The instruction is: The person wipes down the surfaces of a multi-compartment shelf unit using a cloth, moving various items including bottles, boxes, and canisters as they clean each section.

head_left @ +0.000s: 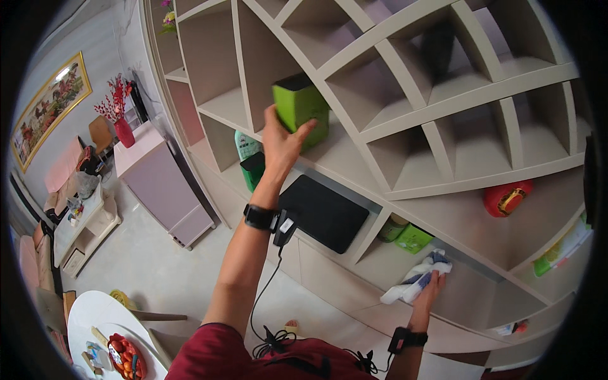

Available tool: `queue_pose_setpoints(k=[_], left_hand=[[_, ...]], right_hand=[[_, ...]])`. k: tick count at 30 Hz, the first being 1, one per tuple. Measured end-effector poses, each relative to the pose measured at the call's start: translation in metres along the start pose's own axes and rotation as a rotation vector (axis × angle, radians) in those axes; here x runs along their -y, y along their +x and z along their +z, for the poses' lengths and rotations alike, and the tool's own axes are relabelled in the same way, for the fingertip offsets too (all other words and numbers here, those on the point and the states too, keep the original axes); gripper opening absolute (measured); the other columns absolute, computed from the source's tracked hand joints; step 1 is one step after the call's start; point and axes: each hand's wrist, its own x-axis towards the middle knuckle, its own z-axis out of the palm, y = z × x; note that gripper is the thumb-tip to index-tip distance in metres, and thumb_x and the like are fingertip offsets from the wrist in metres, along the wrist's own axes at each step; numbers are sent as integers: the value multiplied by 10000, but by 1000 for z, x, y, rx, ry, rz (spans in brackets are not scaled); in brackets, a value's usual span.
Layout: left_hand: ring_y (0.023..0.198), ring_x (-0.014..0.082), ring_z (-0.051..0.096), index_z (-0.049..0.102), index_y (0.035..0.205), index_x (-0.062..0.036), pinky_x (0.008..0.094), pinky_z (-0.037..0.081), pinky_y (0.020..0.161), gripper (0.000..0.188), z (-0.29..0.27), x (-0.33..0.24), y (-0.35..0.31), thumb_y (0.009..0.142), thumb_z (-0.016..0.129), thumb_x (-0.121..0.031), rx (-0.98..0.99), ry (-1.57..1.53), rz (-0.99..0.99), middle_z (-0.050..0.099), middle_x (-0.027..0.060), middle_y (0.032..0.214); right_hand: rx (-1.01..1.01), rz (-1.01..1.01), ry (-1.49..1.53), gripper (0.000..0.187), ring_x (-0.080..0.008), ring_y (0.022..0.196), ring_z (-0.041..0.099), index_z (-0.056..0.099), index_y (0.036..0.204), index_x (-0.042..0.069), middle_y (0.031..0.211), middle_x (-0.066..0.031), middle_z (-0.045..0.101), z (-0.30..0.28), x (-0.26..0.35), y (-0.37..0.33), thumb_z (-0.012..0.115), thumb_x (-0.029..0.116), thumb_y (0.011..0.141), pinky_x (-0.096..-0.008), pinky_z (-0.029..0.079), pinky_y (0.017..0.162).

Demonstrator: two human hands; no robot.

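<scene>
My left hand (283,142) is closed round a green box (299,109) with a dark top, thumb on one side and fingers on the other. The box is at a shelf opening of the pale cabinet and looks slightly blurred. Lower right, my right hand (432,288) grips a white and blue-grey cloth (415,278), which hangs over the front of a lower shelf. Just left of the box stand a light green bottle (246,145) and a dark green container (253,168). A black flat panel (326,212) lies below my left hand.
Diamond-shaped cubbies (437,82) fill the upper right. A jar (392,228) and a small green packet (414,238) sit on the lower shelf, left of the cloth. A red round jar (506,198) is further right. At lower left stands a white table (82,316) with a red fruit bowl (125,354).
</scene>
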Motion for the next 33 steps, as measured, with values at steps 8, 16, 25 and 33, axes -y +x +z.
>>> queue_pose_setpoints(k=[8,16,25,33], left_hand=[[873,194,566,474,1096,17,313,473,764,516,-45,-62,-123,657,727,-81,71,-444,-198,572,104,977],[1086,204,418,208,1279,-7,322,335,931,734,-3,-68,-273,733,682,-127,646,-525,-449,406,114,1156],[1033,160,400,280,1189,-13,300,347,882,520,15,-95,-291,789,594,-122,630,-624,-570,408,97,1097],[1027,199,517,329,1261,-23,322,435,854,542,20,-86,-286,838,529,-296,710,-1045,-934,492,104,1148]], right_hand=[[164,26,389,313,-213,1058,510,457,1178,28,1152,-93,515,-15,36,-59,432,166,898,-332,421,883],[693,-774,-791,656,-434,1170,357,482,1186,27,1256,-216,410,47,97,-129,639,445,705,-509,284,964],[333,-706,-970,362,-300,728,559,493,1014,-13,830,-161,568,41,107,-104,517,293,823,-388,435,648],[530,348,240,494,-116,1044,416,302,1310,27,1169,-21,444,11,95,-112,412,322,929,-247,345,879]])
